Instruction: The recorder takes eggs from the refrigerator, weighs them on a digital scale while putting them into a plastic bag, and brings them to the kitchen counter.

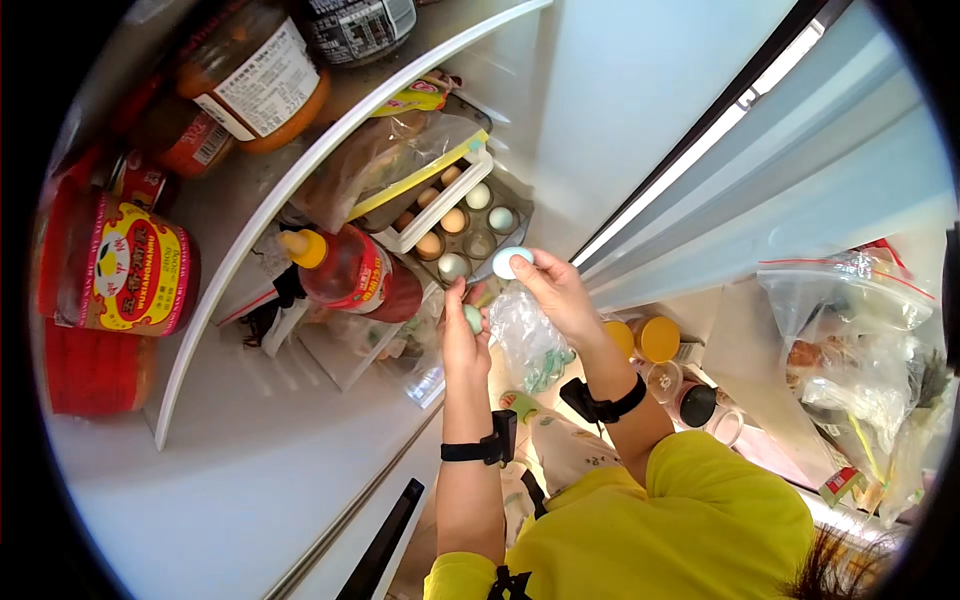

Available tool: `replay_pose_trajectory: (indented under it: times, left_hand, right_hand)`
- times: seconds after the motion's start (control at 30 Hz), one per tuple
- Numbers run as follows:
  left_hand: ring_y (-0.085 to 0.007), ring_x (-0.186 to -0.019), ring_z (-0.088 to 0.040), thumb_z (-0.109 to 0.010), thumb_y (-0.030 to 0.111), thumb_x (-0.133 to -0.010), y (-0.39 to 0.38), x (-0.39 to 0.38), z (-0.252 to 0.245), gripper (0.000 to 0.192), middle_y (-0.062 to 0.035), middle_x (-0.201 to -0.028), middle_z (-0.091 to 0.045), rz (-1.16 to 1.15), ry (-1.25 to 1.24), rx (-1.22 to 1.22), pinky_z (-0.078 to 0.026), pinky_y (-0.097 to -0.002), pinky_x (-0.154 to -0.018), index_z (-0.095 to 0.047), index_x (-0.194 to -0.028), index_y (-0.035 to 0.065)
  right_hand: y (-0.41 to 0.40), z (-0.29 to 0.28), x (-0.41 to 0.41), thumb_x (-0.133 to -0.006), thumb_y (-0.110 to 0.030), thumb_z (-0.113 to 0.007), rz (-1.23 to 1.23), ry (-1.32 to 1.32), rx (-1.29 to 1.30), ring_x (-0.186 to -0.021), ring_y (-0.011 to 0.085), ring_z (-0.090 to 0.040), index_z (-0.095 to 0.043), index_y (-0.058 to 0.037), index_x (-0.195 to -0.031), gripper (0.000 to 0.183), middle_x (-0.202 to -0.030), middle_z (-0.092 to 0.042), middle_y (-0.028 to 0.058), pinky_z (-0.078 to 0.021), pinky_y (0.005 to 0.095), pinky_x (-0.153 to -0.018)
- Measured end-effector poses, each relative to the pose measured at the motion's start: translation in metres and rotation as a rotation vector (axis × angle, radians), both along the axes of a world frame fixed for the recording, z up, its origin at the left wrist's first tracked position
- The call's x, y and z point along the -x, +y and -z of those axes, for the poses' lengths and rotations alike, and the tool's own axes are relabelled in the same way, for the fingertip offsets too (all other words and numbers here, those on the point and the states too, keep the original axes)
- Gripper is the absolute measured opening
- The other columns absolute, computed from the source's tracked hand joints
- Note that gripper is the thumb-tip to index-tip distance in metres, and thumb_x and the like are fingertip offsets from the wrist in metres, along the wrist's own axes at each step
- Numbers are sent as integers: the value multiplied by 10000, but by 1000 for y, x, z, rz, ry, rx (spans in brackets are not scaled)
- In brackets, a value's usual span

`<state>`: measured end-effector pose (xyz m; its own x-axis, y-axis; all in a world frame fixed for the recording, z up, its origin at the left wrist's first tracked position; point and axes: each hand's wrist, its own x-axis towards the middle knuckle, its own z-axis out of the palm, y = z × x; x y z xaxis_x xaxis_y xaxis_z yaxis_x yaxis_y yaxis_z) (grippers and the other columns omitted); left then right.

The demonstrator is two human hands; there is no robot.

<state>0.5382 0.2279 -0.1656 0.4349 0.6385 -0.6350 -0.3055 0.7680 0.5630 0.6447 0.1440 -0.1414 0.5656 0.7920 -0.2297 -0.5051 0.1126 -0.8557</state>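
My right hand [559, 296] pinches a pale blue egg [513, 263] between thumb and fingers, just in front of the egg tray. A greenish egg [473, 319] rests in the fingers of my left hand [463, 334]. Beyond both hands, a clear plastic egg tray [517, 232] holds brown, white and pale blue eggs. One cup [479, 244] in its near part shows no egg. A white handle-like bar [442, 202] crosses the tray. Below my right hand hangs a clear plastic bag [529, 337] with something green at its bottom; what holds it is hidden.
A zip bag [409, 165] lies over the tray's far side. Left of it leans a red sauce bottle [360, 270] with a yellow cap. Jars [139, 262] crowd the upper shelf [247, 217]. To the right, the fridge door holds yellow-lidded jars [656, 339] and filled plastic bags [855, 360].
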Motion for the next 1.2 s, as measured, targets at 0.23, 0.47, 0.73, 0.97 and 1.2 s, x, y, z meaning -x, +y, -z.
replay_pose_trajectory:
  times: [0.23, 0.47, 0.73, 0.97, 1.2]
  left_hand:
    - [-75, -589, -484, -710, 331, -803, -4, 5, -11, 363, -29, -903, -595, -8, 35, 45, -393, -164, -482, -552, -1034, 100]
    - [-81, -606, -494, -738, 363, -788, 2, 12, 3, 449, -19, -991, -557, 74, -9, 102, -397, -166, -495, -534, -1097, 108]
    - [-79, -592, -496, -786, 385, -772, 11, 20, 2, 463, -18, -932, -603, 182, -68, 137, -399, -149, -450, -545, -1102, 166]
    - [-69, -615, -504, -789, 377, -773, 14, 21, 7, 528, -25, -989, -613, 189, -89, 179, -415, -149, -491, -559, -1185, 138]
    - [-46, -577, -491, -787, 353, -781, 23, 23, -2, 458, -14, -942, -613, 177, -118, 180, -395, -129, -451, -566, -1107, 120]
  right_hand:
    - [25, -63, -4, -764, -216, -754, 182, -1000, 321, -774, 216, -585, -679, -18, -1036, 345, -935, -619, 128, -475, 316, -712]
    - [70, -51, -23, -666, -141, -724, -173, -1428, 699, -932, 325, -651, -712, -72, -964, 306, -964, -678, 136, -522, 402, -805]
    - [106, -49, -28, -620, -166, -763, -437, -1477, 1083, -1007, 287, -651, -680, -27, -974, 390, -1044, -681, 148, -533, 385, -820]
    - [99, -73, -27, -636, -311, -820, -528, -1446, 1122, -978, 291, -662, -665, -31, -1057, 529, -1019, -691, 154, -535, 389, -801]
    - [4, -73, -16, -745, -464, -740, -160, -1009, 925, -871, 352, -670, -688, 40, -919, 536, -837, -687, 197, -517, 392, -778]
